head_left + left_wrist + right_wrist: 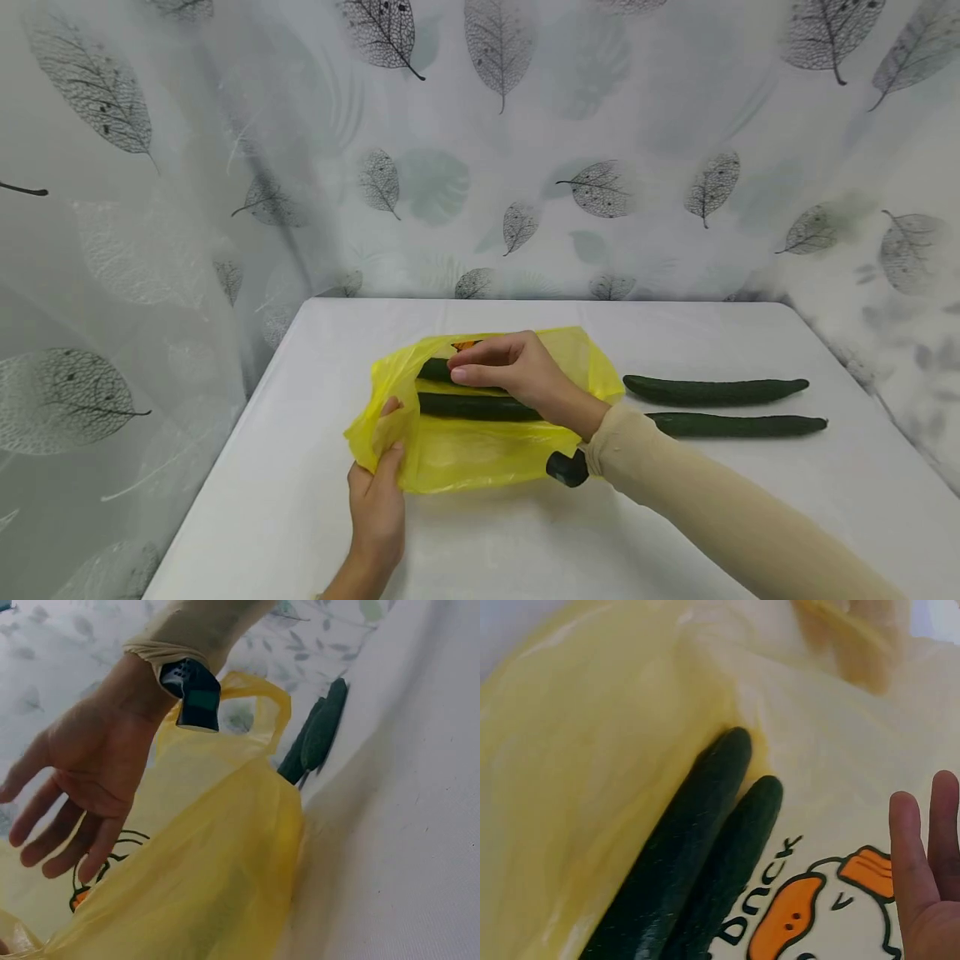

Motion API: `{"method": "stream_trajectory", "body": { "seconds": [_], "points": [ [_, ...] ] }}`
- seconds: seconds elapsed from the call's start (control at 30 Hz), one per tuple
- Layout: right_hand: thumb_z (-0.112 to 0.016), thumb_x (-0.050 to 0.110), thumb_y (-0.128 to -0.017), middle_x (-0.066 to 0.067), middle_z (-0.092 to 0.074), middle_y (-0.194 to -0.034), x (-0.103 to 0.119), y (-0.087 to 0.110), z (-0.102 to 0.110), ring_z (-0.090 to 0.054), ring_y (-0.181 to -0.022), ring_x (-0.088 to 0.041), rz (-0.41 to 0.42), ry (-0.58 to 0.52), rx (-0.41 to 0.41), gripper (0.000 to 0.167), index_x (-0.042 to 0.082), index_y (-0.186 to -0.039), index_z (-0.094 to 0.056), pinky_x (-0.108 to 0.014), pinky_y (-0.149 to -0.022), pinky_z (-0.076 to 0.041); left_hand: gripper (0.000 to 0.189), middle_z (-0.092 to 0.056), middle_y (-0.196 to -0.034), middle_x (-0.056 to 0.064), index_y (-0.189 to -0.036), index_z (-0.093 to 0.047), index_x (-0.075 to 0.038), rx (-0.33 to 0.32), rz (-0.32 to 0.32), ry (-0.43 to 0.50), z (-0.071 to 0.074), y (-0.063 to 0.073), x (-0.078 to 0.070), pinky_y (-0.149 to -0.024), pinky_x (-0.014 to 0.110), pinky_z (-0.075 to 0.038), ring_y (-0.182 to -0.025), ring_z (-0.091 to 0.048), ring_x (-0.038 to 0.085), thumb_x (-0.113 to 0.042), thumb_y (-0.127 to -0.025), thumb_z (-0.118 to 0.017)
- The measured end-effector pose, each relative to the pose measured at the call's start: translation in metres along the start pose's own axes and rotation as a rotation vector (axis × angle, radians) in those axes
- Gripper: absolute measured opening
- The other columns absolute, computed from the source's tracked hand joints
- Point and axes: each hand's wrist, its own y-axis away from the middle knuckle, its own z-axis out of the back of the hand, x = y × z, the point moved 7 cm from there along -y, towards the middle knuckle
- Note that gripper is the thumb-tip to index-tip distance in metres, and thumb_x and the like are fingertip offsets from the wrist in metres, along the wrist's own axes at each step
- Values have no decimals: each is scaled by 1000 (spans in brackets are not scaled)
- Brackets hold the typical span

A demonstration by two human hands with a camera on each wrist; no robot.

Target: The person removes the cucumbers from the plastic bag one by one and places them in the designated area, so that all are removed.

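Observation:
A yellow plastic bag (480, 467) lies on the white table with its mouth spread. Two dark green cucumbers are inside it, the nearer cucumber (472, 407) and the farther cucumber (437, 369); the right wrist view shows both ends side by side, near a printed duck (787, 907). My left hand (378, 508) grips the bag's left edge, fingers partly behind the plastic. Over the bag's opening is my right hand (525, 375), holding nothing; the left wrist view shows its fingers (67, 825) spread and loosely bent.
Right of the bag, two more cucumbers, a farther one (716, 391) and a nearer one (738, 425), lie roughly parallel on the table (285, 467). Leaf-patterned sheeting (450, 192) hangs behind and beside the table. A dark device (567, 468) sits at the right wrist.

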Motion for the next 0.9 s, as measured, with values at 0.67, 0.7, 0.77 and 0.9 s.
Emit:
{"method": "stream_trajectory", "body": {
  "seconds": [0.67, 0.7, 0.77, 0.9],
  "points": [
    [-86, 33, -81, 3, -72, -117, -75, -4, 18, -63, -113, -22, -224, 519, -143, 44, 18, -121, -76, -38, -91, -56, 49, -45, -154, -2, -153, -41, -6, 29, 10, 12, -3, 1, 1, -116, 20, -28, -145, -32, 13, 2, -105, -34],
    [-86, 33, -81, 3, -72, -118, -77, -3, 18, -63, -115, -23, -233, 544, -140, 45, 18, -122, -75, -39, -93, -55, 49, -45, -154, -2, -153, -41, -6, 29, 9, 12, -3, 1, 1, -116, 20, -28, -145, -32, 13, 2, -105, -34],
    [-86, 32, -81, 2, -72, -119, -81, -2, 19, -61, -119, -23, -252, 587, -138, 46, 17, -123, -75, -41, -99, -53, 49, -45, -154, -3, -153, -41, -6, 30, 10, 13, -3, 1, 2, -116, 20, -29, -145, -32, 12, 2, -105, -34],
    [-87, 28, -81, 1, -72, -121, -86, -1, 20, -60, -123, -24, -274, 646, -140, 47, 14, -124, -74, -43, -103, -50, 50, -45, -154, -3, -153, -42, -6, 24, 11, 15, -3, 1, 4, -116, 20, -29, -145, -33, 12, 3, -104, -35]
  ]
}}
